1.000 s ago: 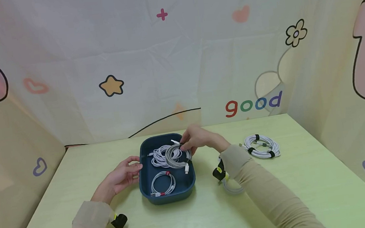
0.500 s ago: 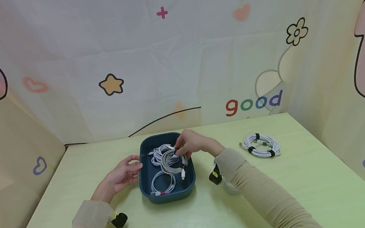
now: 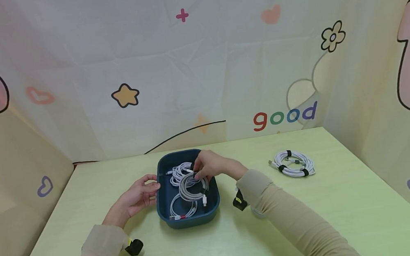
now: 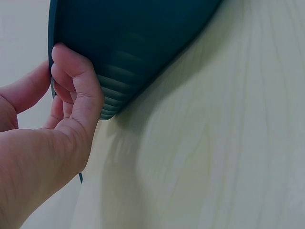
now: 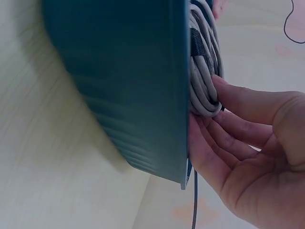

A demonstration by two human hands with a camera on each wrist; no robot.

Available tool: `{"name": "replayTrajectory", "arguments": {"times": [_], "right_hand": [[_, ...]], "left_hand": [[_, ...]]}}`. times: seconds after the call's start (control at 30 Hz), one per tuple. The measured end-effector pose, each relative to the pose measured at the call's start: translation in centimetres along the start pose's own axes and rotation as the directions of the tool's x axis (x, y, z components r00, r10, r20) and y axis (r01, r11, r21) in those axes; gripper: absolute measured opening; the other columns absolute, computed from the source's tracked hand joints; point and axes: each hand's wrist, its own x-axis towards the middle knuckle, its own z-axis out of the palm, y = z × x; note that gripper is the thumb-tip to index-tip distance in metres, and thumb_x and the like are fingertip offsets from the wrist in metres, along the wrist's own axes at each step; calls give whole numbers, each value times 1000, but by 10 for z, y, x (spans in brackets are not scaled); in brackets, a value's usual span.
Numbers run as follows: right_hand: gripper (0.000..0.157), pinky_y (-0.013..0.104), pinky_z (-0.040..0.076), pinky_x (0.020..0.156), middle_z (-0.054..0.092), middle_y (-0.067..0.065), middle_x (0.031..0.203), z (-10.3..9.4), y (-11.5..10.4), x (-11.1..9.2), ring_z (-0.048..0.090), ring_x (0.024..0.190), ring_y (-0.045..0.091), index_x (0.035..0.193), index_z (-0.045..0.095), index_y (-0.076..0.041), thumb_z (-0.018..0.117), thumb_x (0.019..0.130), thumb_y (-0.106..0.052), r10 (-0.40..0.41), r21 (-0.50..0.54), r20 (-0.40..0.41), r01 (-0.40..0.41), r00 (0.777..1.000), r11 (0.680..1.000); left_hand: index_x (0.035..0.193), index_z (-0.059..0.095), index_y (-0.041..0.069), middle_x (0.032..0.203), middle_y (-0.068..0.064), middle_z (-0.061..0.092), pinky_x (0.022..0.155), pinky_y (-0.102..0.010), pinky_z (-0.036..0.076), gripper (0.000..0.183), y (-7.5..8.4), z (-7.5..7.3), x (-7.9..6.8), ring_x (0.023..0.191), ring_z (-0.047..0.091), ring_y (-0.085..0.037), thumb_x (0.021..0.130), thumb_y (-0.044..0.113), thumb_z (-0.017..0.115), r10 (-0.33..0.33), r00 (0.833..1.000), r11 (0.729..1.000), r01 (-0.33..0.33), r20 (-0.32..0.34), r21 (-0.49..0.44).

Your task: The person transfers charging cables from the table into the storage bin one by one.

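A dark blue bin stands on the table with coiled cables in it. At its left side my left hand pinches the rim between thumb and curled fingers; the left wrist view shows the fingers against the outer wall. Over the bin's right part, my right hand pinches a grey coiled cable with a black tie. This coil overlaps a white coiled cable behind it and a thinner grey coil with a red tie in front. Part of the held coil is hidden by the fingers.
A white coiled cable with black ties lies on the table at the right. Another grey coil is mostly hidden under my right sleeve. A printed curtain closes off the back and sides.
My right hand has moved left and a little toward me with the grey coiled cable, from the bin's right rim to over its middle. The left hand and bin have stayed put.
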Motion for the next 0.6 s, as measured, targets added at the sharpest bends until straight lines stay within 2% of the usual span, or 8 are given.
{"name": "replayTrajectory", "arguments": {"times": [0.17, 0.27, 0.4, 0.6], "right_hand": [[17, 26, 56, 57, 74, 13, 89, 5, -6, 0, 65, 60, 14, 99, 72, 1, 72, 85, -7, 1, -63, -23, -2, 1000, 998], [14, 25, 55, 63, 74, 11, 90, 6, -10, -2, 65, 67, 15, 97, 73, -1, 72, 86, -11, -37, -169, -60, 26, 998, 985], [13, 26, 54, 71, 73, 9, 90, 2, -12, -8, 63, 76, 15, 96, 73, -3, 68, 89, -14, -104, -289, -145, 58, 984, 956], [14, 26, 52, 69, 72, 8, 87, -11, 2, -25, 60, 70, 13, 95, 73, -3, 63, 92, -13, -140, -294, -230, 69, 963, 953]], "left_hand": [[119, 37, 14, 94, 1, 64, 71, -28, 56, 27, 0, -2, 0, 74, 62, -11, 98, 5, 51, 2, 1000, 1000, -2, 1, 3], [120, 36, 13, 94, 0, 64, 71, -29, 55, 28, 0, -1, 0, 73, 61, -12, 98, 5, 51, -4, 1000, 1000, 4, -12, -1], [120, 36, 13, 93, 1, 64, 70, -28, 55, 28, 0, -1, -1, 72, 61, -12, 97, 6, 52, 1, 1000, 1000, -1, -11, 2], [117, 37, 14, 91, 2, 64, 70, -28, 55, 26, -1, 0, 0, 71, 61, -10, 98, 5, 51, 16, 1000, 1000, -16, 11, 3]]}}
